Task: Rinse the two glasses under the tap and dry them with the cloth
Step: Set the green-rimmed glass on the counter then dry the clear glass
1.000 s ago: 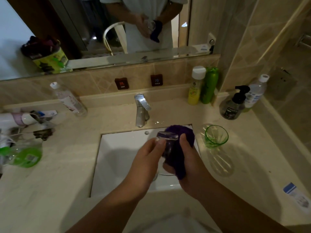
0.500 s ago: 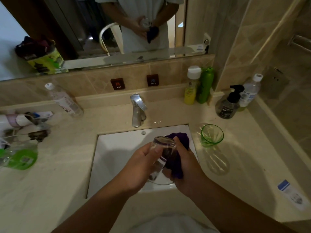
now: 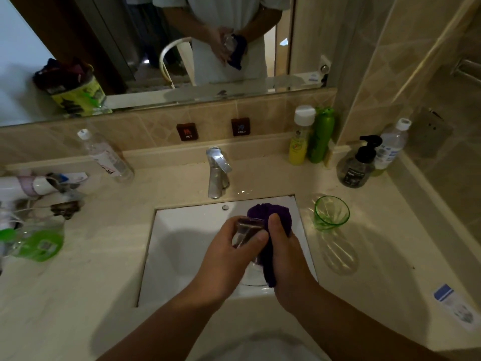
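Observation:
Over the white sink (image 3: pixel 182 246), my left hand (image 3: pixel 229 259) grips a clear glass (image 3: pixel 246 230), its fingers curled round the side. My right hand (image 3: pixel 286 264) holds a dark purple cloth (image 3: pixel 270 217) bunched against the glass, with the thumb pressing on it. Part of the cloth hangs below my right palm. A green glass (image 3: pixel 331 213) stands upright on the counter to the right of the sink, apart from both hands. The chrome tap (image 3: pixel 217 171) stands behind the sink; no water is seen running.
Bottles line the back: a clear one (image 3: pixel 106 156) at left, a yellow one (image 3: pixel 299 138) and a green one (image 3: pixel 321 135) at right, with a black pump bottle (image 3: pixel 358 164) in the corner. Toiletries clutter the left counter (image 3: pixel 39 238). A small packet (image 3: pixel 454 307) lies at right.
The cloth has bunched higher above the glass rim again, and my hands have shifted slightly on the glass. The green glass has not moved.

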